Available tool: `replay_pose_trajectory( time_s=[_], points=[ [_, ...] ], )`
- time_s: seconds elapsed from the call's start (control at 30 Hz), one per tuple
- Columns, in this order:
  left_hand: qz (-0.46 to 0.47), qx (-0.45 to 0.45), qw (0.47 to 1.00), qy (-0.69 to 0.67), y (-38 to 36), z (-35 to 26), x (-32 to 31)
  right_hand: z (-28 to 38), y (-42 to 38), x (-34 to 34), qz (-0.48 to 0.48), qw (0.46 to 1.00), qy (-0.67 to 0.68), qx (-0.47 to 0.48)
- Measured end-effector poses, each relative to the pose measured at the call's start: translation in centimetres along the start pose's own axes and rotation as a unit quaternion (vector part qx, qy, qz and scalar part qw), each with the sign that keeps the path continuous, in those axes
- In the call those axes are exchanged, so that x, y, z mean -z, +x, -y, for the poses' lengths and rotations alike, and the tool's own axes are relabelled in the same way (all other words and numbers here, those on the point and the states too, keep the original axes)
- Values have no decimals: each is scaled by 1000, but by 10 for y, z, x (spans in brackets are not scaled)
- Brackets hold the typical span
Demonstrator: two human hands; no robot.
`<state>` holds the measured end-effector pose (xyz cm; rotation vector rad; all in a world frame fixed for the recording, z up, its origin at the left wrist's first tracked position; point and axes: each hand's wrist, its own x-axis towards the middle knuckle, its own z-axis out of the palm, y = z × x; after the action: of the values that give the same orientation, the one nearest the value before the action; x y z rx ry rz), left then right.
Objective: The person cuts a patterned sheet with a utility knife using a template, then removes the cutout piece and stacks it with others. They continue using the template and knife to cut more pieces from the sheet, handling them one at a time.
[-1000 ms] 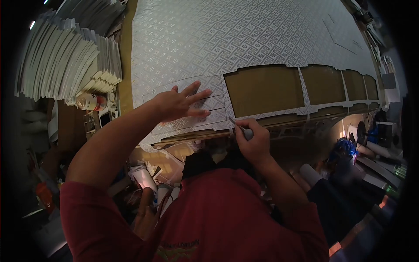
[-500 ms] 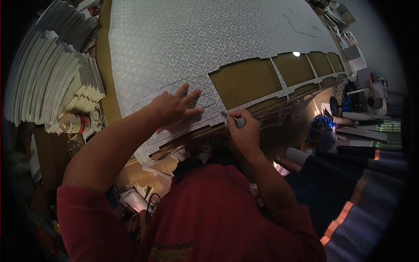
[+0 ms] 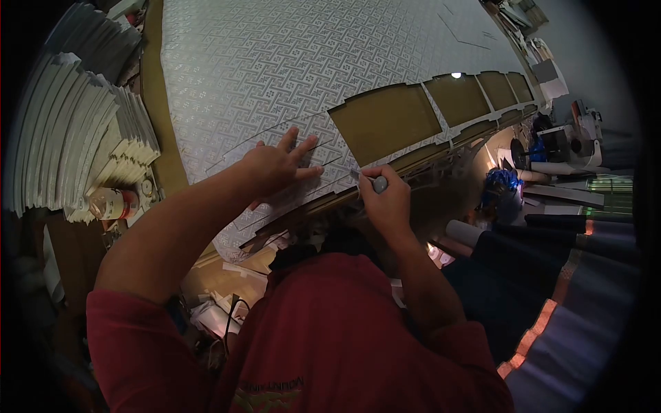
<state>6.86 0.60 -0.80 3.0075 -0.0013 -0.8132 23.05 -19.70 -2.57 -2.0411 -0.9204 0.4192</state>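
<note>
A large silvery-white sheet (image 3: 275, 69) with a woven-looking lattice pattern covers the table. My left hand (image 3: 279, 164) lies on it with fingers spread, across several thin cut lines. Close by on the right, my right hand (image 3: 387, 199) grips a knife (image 3: 379, 184) with a rounded grey handle. Its short blade points down at the sheet, beside the lower left corner of the nearest cut-out opening (image 3: 385, 127). Brown board shows through that opening and the others in a row to its right. How deep the tip sits cannot be made out.
Tall stacks of pale folded sheets (image 3: 62, 131) stand at the left, with a clear jar (image 3: 110, 204) below them. Dark blue cloth (image 3: 509, 289) hangs at the lower right. A blue plastic bundle (image 3: 502, 182) and a fan (image 3: 520, 153) are beyond the table's right side.
The camera view has shifted slightly, moving the table a little left and up in the picture. Both hands keep nearly the same places, the left flat and the right gripping the knife.
</note>
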Motion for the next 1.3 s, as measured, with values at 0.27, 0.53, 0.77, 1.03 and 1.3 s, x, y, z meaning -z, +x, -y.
replay_pose_trajectory(
  time_s=[0.27,0.53,0.77,1.03,1.3],
  points=[
    [-4,-9,1000,-6,1,2,-4,2,2,1,14,1000,9,-20],
    [-8,-9,999,31,1,1,-4,-8,-4,-1,9,1000,15,4],
    [13,0,1000,4,3,1,-1,-28,1,-28,-37,994,83,64],
    [-15,9,999,-26,3,0,-7,-4,93,-79,-35,990,103,88],
    [-35,25,998,-48,4,0,-16,-11,90,-79,-37,988,113,100]
  ],
)
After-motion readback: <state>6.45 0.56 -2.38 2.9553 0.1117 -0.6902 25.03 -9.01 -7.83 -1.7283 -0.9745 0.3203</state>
